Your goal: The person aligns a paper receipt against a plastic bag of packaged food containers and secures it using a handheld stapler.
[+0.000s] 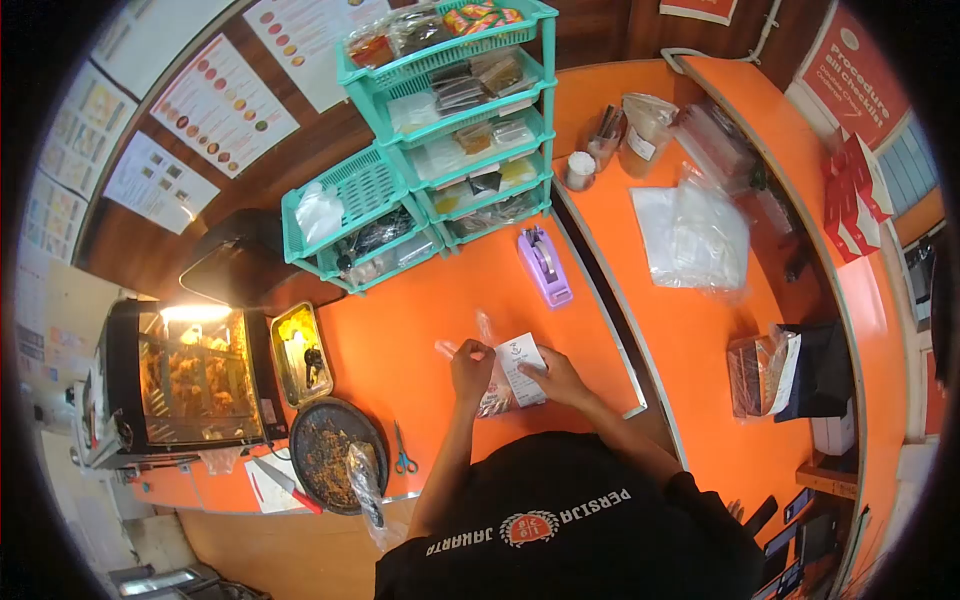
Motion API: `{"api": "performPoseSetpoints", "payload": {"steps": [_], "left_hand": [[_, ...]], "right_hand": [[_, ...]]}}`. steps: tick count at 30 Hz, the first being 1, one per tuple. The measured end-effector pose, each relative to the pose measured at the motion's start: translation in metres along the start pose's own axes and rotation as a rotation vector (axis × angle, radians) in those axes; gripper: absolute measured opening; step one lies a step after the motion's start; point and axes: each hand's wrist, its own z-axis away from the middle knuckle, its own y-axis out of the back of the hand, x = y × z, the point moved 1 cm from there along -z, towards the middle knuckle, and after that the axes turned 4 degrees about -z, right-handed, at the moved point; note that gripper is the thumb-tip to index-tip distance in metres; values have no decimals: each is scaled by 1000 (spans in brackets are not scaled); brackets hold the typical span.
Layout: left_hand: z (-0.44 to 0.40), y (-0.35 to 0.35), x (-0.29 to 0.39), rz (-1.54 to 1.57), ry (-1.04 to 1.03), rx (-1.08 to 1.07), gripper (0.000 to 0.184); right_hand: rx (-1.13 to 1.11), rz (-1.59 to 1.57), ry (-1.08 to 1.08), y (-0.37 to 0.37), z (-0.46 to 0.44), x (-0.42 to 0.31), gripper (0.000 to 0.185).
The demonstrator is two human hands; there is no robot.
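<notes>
Over the orange counter, my left hand [473, 370] pinches the gathered neck of a clear plastic bag [497, 398], whose loose ends stick up above the fingers. The bag's contents are hard to make out. My right hand [556, 379] is closed on a white printed receipt [520, 360], thumb on its face, holding it against the bag. Above the hands stands a purple tape dispenser [544, 265]. Teal-handled scissors [402, 450] lie left of my left forearm.
A lit food warmer [195, 375], a metal tray [302, 355] and a dark round pan [335, 450] stand left, with a red-handled knife [290, 485] nearby. Teal basket racks [465, 130] rise at the back. Plastic bags [700, 235] lie on the right counter, beyond a gap.
</notes>
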Motion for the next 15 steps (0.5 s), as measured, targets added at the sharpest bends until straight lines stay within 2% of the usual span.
{"api": "performPoseSetpoints", "payload": {"steps": [2,3,5,11,15], "left_hand": [[1,3,8,648,425,-318,16],[2,6,13,643,425,-322,16],[9,23,42,861,595,-399,18],[10,37,31,942,512,-435,25],[10,53,54,1036,561,-459,27]], "right_hand": [[-16,-2,4,0,0,5,32],[-15,6,22,-3,-1,9,32],[-11,6,34,-8,2,15,32],[33,-49,74,-10,3,7,31],[-34,-139,18,-12,7,2,32]]}}
